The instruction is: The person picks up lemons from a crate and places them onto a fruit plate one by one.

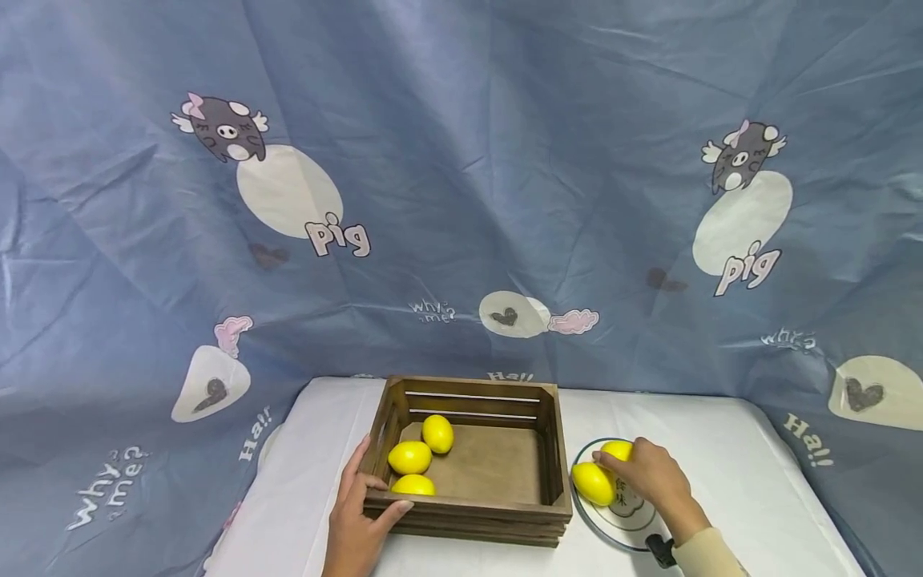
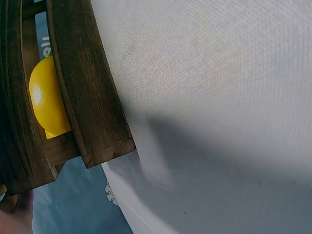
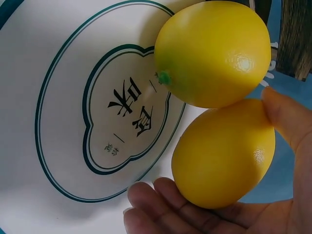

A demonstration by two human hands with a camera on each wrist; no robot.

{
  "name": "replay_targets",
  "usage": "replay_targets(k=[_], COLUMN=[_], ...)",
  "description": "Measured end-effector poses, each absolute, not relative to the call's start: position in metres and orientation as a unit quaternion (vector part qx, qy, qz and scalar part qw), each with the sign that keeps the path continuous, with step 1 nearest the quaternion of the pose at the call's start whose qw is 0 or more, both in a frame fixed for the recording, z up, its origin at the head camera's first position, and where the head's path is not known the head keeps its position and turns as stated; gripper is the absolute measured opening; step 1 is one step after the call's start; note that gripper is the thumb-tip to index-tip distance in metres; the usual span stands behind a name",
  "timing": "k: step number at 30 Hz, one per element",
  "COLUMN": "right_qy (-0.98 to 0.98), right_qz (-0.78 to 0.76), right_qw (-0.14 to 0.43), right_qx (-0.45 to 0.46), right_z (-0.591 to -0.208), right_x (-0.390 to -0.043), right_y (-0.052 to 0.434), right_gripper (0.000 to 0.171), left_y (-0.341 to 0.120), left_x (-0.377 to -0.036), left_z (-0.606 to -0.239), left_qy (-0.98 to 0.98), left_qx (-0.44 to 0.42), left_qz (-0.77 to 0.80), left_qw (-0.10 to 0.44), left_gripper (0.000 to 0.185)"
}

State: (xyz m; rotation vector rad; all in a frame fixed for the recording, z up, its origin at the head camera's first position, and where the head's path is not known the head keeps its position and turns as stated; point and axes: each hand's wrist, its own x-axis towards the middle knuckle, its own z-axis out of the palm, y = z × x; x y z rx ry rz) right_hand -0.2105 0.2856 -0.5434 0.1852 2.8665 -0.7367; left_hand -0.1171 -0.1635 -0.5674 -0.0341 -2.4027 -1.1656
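Note:
A brown slatted wooden crate holds three yellow lemons on its left side, a back lemon, a middle lemon and a front lemon. My left hand grips the crate's front left corner, thumb at the front and fingers along the left side. To the crate's right, two lemons are at a white plate. My right hand holds the farther lemon between thumb and fingers. The other lemon touches it and is nearer the crate.
A white cloth covers the table. Behind and on both sides hangs a blue curtain with pig prints. The plate stands close to the crate's right wall. A dark strap is around my right wrist.

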Motion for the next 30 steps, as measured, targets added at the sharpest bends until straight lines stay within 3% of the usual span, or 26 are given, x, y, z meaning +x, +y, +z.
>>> replay_targets(k=[30], right_qy=[0.964], right_qz=[-0.223], right_qw=[0.108], right_qx=[0.094], right_z=[-0.5451], right_x=[-0.2129], right_y=[0.2758], right_gripper=[0.068], left_y=[-0.1646], left_x=[-0.1162], left_z=[-0.5642], left_qy=[-0.863], left_qx=[-0.011], left_qz=[-0.456], left_qw=[0.216], left_gripper=[0.044])
